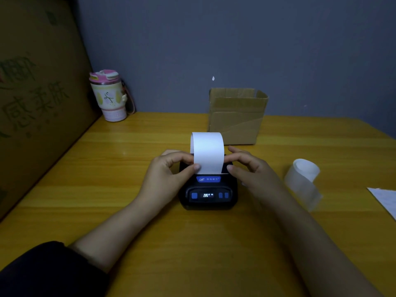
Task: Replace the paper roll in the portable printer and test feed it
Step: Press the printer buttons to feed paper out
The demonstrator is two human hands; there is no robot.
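One paper strip [207, 153] rises from printer [208, 203]; left hand [166, 174], right hand [254, 174] flanking.

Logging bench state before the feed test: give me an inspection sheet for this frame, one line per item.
Surface: yellow wooden table, glossy.
Job's things: black portable printer with blue label, display lit; white paper strip rises from its slot, top curling away.
Clutter: loose curled white paper right of the printer; white sheet at the table's right edge; open brown cardboard box behind the printer; pink-lidded tumbler back left.
Hands: left hand and right hand on the printer's top, either side of the strip; left thumb touches its edge; grip unclear.
Cables: nothing seen.
Surroundings: grey wall; large printed cardboard carton at left.
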